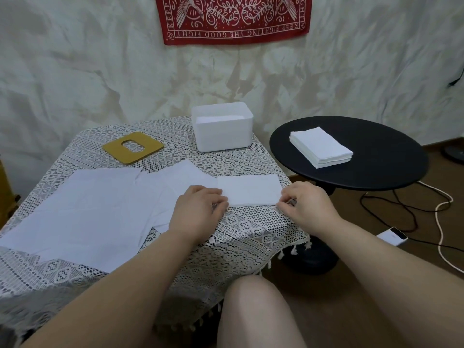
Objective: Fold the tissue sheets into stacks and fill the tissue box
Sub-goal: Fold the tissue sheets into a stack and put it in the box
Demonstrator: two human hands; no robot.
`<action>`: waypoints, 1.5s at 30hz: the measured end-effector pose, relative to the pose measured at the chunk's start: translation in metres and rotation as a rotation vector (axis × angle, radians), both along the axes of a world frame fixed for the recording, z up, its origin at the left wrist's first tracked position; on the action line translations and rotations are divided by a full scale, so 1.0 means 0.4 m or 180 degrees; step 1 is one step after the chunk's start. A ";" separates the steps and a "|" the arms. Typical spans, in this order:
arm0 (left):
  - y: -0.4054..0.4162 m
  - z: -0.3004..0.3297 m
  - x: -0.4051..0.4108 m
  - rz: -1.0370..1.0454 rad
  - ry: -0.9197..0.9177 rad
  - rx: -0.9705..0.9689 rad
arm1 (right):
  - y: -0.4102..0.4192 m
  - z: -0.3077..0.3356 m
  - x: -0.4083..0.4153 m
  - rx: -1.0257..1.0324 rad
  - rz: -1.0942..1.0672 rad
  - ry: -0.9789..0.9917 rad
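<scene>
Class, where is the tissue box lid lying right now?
The tan lid lies flat on the lace tablecloth, far left, beside the open white tissue box and beyond the unfolded sheets.

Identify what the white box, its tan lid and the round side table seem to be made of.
White box: likely matte plastic, with smooth, faintly translucent walls and rounded corners. Tan lid: thin flat board with a cut-out slot, perhaps wood or bamboo; no grain visible. Round side table: black, low-sheen top; material unclear.

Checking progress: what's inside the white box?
The white box, lid off, holds white tissue sheets near the rim. How deep they go is hidden by its walls.
</scene>
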State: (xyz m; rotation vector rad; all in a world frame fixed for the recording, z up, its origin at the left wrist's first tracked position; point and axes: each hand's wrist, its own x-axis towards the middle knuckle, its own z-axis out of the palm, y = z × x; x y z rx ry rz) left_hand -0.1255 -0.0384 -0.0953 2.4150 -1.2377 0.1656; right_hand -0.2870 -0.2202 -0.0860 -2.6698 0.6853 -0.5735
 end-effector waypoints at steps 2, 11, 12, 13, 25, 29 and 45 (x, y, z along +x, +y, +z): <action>0.000 0.000 0.001 0.0005 0.0057 -0.0016 | -0.002 -0.003 0.001 -0.0086 0.0022 0.0003; -0.005 0.000 0.002 0.0062 0.0051 0.0122 | 0.072 0.023 0.082 -0.0333 0.0597 0.0798; -0.006 0.000 0.002 0.0050 0.0007 0.0236 | 0.086 0.019 0.092 -0.0366 0.0699 0.1063; -0.007 0.000 0.003 0.0040 -0.0031 0.0337 | 0.096 0.014 0.098 -0.0360 0.0759 0.1278; -0.010 0.009 0.001 0.0087 -0.0026 0.0452 | 0.050 -0.003 0.045 -0.0333 0.0552 0.1847; -0.051 0.051 -0.014 -0.0216 -0.0597 0.0887 | 0.051 -0.006 0.047 -0.0329 0.0534 0.1826; 0.051 0.029 -0.007 -0.0206 -0.0110 0.1448 | 0.061 0.000 0.045 -0.0365 0.0415 0.1777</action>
